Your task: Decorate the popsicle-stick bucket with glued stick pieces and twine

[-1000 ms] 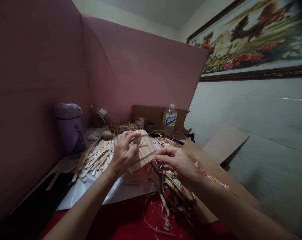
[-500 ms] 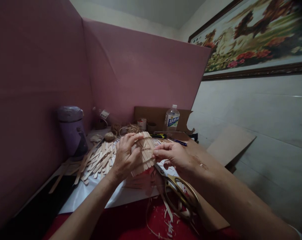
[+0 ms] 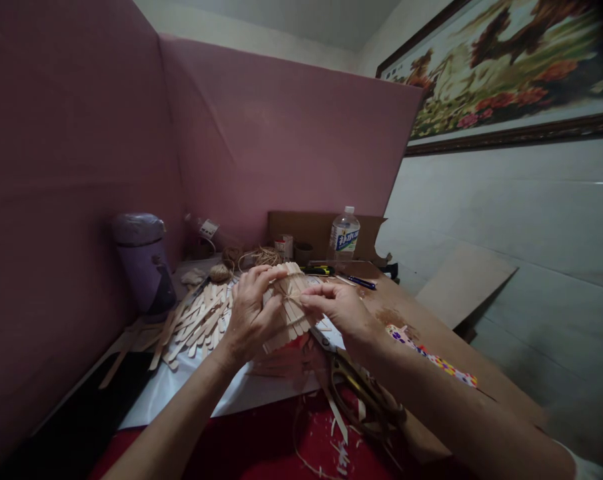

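Observation:
My left hand grips a bundle of wooden craft sticks from the left, fingers curled over its top edge. My right hand is closed in a pinch at the bundle's right side, on the thin twine wound round the sticks. The bundle is held just above the white sheet. Loose wooden sticks lie fanned out to the left of my hands. Gold-handled scissors lie below my right wrist.
A purple lidded container stands at the left by the pink partition. At the back are a water bottle, a cardboard box, twine balls, a yellow cutter and a blue pen. Scraps litter the red cloth.
My right hand has moved up and left, from the bundle's lower right edge to its middle. The left hand keeps its hold on the bundle.

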The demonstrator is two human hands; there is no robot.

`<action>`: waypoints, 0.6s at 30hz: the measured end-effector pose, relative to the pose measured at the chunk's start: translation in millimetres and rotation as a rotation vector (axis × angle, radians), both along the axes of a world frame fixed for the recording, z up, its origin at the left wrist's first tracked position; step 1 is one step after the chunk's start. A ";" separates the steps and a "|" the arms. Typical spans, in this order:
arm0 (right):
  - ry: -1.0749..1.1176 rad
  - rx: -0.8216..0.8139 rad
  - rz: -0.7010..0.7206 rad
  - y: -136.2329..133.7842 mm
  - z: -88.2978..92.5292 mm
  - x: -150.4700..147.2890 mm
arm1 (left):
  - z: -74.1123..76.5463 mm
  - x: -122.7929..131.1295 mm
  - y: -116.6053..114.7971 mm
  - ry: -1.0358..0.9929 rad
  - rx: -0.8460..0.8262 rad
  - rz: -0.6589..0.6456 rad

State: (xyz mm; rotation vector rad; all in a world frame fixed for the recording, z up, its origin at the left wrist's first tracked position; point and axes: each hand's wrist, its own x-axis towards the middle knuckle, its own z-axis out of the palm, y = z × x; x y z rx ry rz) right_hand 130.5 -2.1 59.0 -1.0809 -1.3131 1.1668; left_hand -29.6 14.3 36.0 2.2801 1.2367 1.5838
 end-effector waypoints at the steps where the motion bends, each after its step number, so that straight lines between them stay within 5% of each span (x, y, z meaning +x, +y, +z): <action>1: 0.000 -0.001 -0.009 0.1 -0.3 -0.5 | 0.3 0.1 -0.4 0.003 -0.001 -0.001; 18: -0.134 0.099 -0.086 3.1 -5.5 -2.0 | 0.5 1.0 -3.1 0.045 0.023 0.011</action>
